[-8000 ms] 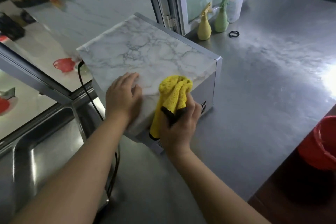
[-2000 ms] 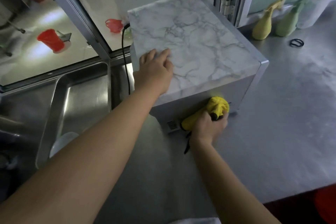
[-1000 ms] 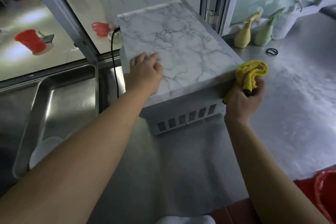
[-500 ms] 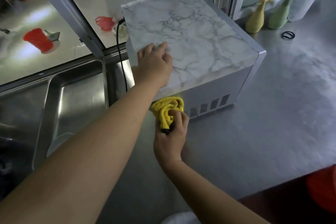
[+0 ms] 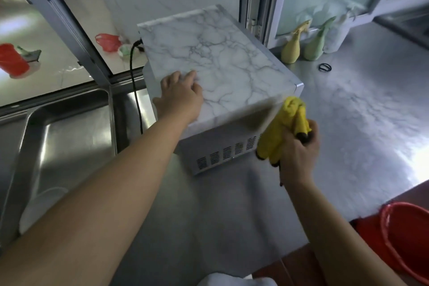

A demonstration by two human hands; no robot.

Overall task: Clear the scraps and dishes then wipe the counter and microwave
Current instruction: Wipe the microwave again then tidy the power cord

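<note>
While the left hand [image 5: 180, 97] lies flat and open on the marble-patterned top of the microwave [image 5: 218, 69], near its left front corner, the right hand [image 5: 296, 153] is closed around a bunched yellow cloth [image 5: 283, 127] and holds it against the right end of the vented side that faces the person. The top of the cloth reaches the upper edge of that side, close to the right corner, and its lower folds hang in front of the last vent slots [image 5: 227, 152]. Dark trim shows at the cloth's ends where the fingers wrap it. The microwave stands on a steel counter [image 5: 348, 123], turned at an angle, with a black power cord [image 5: 134, 90] running from its back left corner down beside the sink [image 5: 69, 137]. A white dish [image 5: 39, 206] lies in the sink's near part, partly hidden by the left forearm. Behind the microwave to the right, against the window frame, stand a yellow spray bottle [image 5: 292, 46], a green spray bottle [image 5: 316, 42] just beside it, and a pale bottle [image 5: 336, 35] next to that; a small black ring [image 5: 325, 67] lies on the counter in front of them. A red bucket [image 5: 408, 239] sits below the counter's edge at lower right. Red containers [image 5: 12, 60] show through the glass on the left.
</note>
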